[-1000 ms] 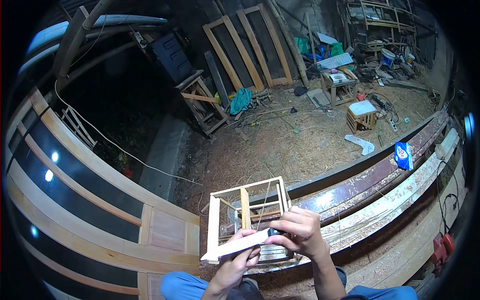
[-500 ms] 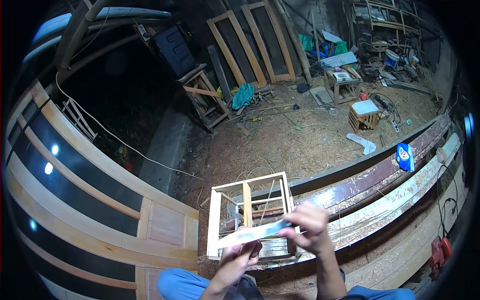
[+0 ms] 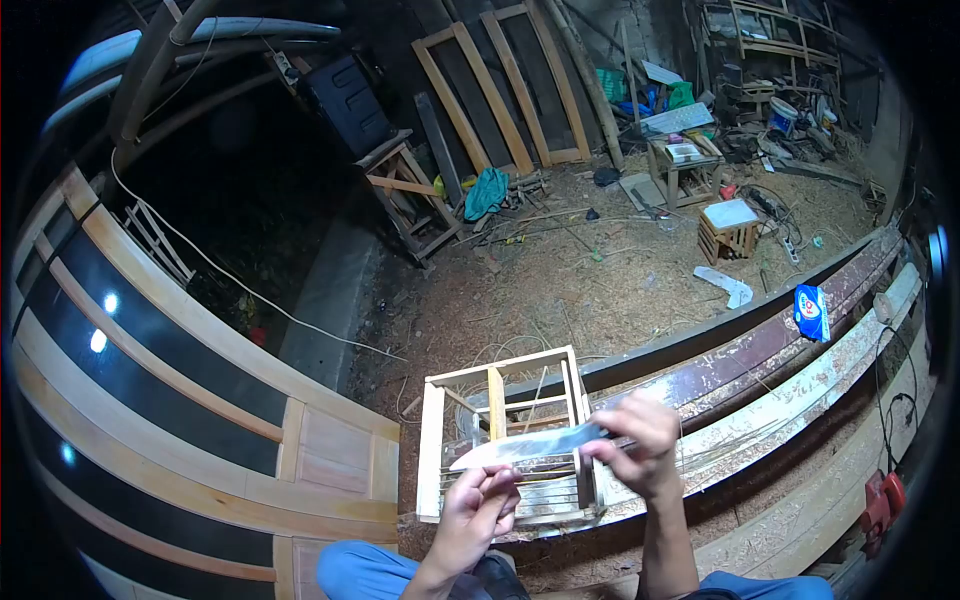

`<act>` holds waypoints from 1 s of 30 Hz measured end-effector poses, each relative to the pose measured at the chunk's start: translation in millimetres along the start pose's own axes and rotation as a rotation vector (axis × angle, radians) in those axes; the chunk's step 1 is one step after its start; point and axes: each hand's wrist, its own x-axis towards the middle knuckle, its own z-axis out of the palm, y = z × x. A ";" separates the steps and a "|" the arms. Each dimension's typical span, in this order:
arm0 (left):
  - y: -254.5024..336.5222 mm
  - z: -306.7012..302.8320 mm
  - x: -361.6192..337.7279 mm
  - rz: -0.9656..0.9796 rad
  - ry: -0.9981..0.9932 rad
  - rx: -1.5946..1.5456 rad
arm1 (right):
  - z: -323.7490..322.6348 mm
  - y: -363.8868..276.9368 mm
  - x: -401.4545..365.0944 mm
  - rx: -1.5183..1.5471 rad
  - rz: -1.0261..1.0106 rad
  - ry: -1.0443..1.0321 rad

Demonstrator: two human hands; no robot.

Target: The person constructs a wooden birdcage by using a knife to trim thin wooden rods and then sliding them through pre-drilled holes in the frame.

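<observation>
A knife (image 3: pixel 540 445) with a broad, shiny blade crosses in front of me, its pointed end to the left. My right hand (image 3: pixel 640 440) is closed around its dark handle. Just below the blade's pointed end, my left hand (image 3: pixel 475 512) has its fingers curled together in a pinch. Whatever lies between those fingers is too small to make out. Behind and below both hands stands a small wooden frame (image 3: pixel 430 440) with pale slats, and thin strips run across its lower part.
Long planks (image 3: pixel 760 420) strewn with shavings stretch to the right, carrying a blue packet (image 3: pixel 810 314). A red tool (image 3: pixel 882 505) lies at far right. Large wooden panels (image 3: pixel 330 450) with dark insets fill the left. Farther back are a slatted stool (image 3: pixel 728 232) and leaning frames (image 3: pixel 500 90).
The knife and my right hand have shifted slightly right and up. My left hand now shows more clearly under the blade, its fingers drawn together.
</observation>
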 end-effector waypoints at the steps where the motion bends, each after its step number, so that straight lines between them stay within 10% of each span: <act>1: -4.7 0.3 -1.5 0.008 0.035 0.035 | 4.9 -10.6 2.3 0.025 -0.011 -0.060; 17: 8.5 0.4 8.1 -0.051 0.065 0.060 | 18.9 1.1 -1.2 0.010 -0.017 -0.040; 23: 12.6 6.3 4.2 -0.049 -0.004 0.017 | -16.5 23.5 -1.5 -0.207 0.150 0.262; 30: -0.4 0.6 5.5 -0.118 0.010 0.008 | 10.0 -13.4 0.6 0.052 -0.005 -0.036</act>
